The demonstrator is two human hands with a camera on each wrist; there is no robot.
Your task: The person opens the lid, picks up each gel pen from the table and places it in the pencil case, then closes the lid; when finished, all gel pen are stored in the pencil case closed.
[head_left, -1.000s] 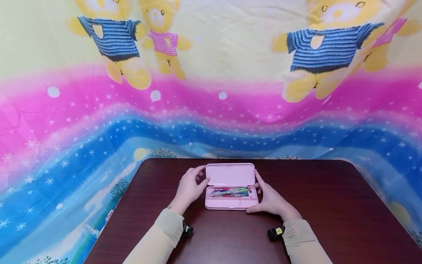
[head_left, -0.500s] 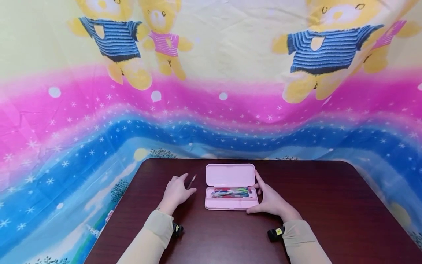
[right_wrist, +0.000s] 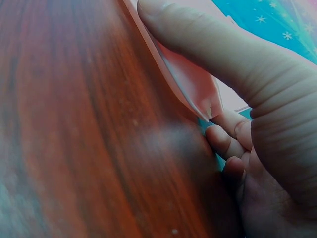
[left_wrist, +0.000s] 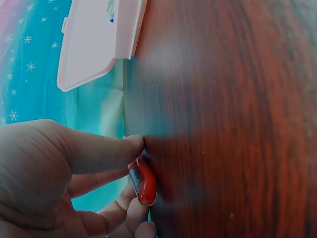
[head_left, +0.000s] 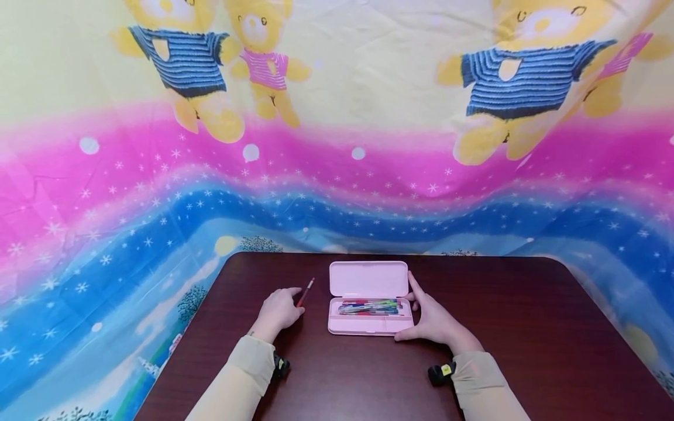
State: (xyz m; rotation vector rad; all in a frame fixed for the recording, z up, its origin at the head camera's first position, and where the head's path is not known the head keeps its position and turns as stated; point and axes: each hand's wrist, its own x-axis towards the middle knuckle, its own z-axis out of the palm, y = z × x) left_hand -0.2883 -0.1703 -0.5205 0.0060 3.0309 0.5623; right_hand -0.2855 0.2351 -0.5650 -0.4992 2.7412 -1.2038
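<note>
Left of the pencil case, my left hand pinches a red pen with a pale band near its far end. In the left wrist view, thumb and fingers lie on either side of the pen's rounded red end, close to the tabletop. The pink pencil case lies with its lid folded back. Several colourful pens fill its rear compartment. My right hand grips the case's right end, thumb at the front corner and fingers behind; the right wrist view shows the thumb along the case's edge.
The dark brown wooden table extends on all sides of the case. A cloth backdrop printed with bears and snowflakes hangs behind the table's far edge. Each wrist wears a small black camera.
My left hand has left the case's left side, moved left and closed on the red pen lying there. My right hand has stayed at the case's right end.
</note>
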